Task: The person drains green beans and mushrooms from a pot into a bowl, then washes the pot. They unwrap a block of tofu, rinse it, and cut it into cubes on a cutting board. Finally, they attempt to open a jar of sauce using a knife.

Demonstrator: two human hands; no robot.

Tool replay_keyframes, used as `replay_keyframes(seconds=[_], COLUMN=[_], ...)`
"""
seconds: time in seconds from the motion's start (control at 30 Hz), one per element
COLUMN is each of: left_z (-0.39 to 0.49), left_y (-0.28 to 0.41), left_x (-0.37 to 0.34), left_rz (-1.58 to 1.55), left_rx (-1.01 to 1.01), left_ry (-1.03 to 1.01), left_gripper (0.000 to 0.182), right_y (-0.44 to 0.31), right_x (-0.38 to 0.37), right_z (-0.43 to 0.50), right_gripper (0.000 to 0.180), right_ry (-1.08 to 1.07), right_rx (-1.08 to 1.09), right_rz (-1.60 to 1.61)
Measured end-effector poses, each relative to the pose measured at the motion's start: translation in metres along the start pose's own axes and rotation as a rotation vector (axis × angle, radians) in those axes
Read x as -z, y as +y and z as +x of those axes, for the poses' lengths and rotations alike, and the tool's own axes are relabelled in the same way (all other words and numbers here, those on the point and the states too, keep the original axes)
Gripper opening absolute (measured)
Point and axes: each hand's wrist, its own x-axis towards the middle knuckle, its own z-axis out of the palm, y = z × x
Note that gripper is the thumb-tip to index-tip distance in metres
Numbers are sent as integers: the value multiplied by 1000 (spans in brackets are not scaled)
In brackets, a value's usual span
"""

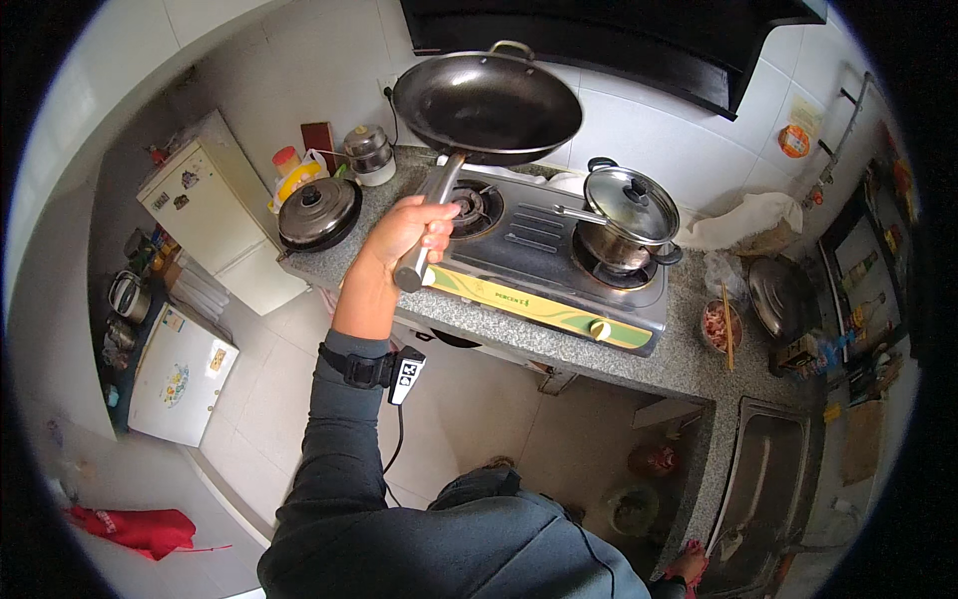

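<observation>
My left hand [419,228] grips the metal handle of a dark wok [494,105], which is raised above the left burner [473,208] of a two-burner gas stove [535,232]. The wok's inside looks bare, and a small loop handle sits on its far rim. On the right burner stands a steel pot [614,243] with a glass lid [632,201]. Low at the right, by the sink's front edge, my right hand [685,565] is closed on a red-pink cloth [697,569]; part of the hand lies in shadow.
A bowl of raw meat [720,326] with chopsticks [727,322] rests right of the stove, near the metal sink [763,479]. Left of the stove are a lidded pan [318,213] and a small steamer [370,153]. A black range hood [599,45] hangs overhead; a refrigerator [217,206] stands left.
</observation>
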Motion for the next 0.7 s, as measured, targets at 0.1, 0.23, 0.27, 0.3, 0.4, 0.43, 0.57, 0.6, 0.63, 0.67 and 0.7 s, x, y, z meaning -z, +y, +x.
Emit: replay_keyframes(seconds=[0.1, 0.23, 0.27, 0.3, 0.4, 0.43, 0.57, 0.6, 0.63, 0.67, 0.7], left_z=[18, 43, 47, 51, 54, 54, 51, 50, 49, 48, 46], left_y=[-25, -65, -74, -83, -105, -110, -124, -126, -127, -128, -128], left_x=[46, 91, 99, 106, 121, 125, 140, 143, 145, 147, 150], left_rz=[15, -153, -165, -197, -267, -267, -258, -240, -225, -206, -201], left_rx=[75, 189, 187, 212, 206, 195, 174, 161, 152, 159, 163], left_ry=[-11, 31, 38, 89, 104, 69, 74, 78, 101, 113, 106], left_gripper=[28, 30, 27, 24, 16, 15, 9, 9, 8, 8, 8], right_y=[3, 14, 19, 25, 46, 52, 64, 62, 59, 55, 51], right_x=[6, 7, 5, 2, -14, -20, -33, -32, -29, -25, -19], right_z=[10, 38, 46, 53, 63, 64, 54, 50, 46, 41, 37], right_gripper=[37, 62, 71, 81, 112, 123, 125, 122, 118, 111, 104], right_ry=[-135, -507, -579, -633, -806, -835, -443, -413, -384, -362, -334], right_rx=[91, 257, 293, 309, 298, 275, 83, 56, 29, -4, -33], right_rz=[-145, -555, -643, -684, -741, -722, -691, -697, -701, -675, -627])
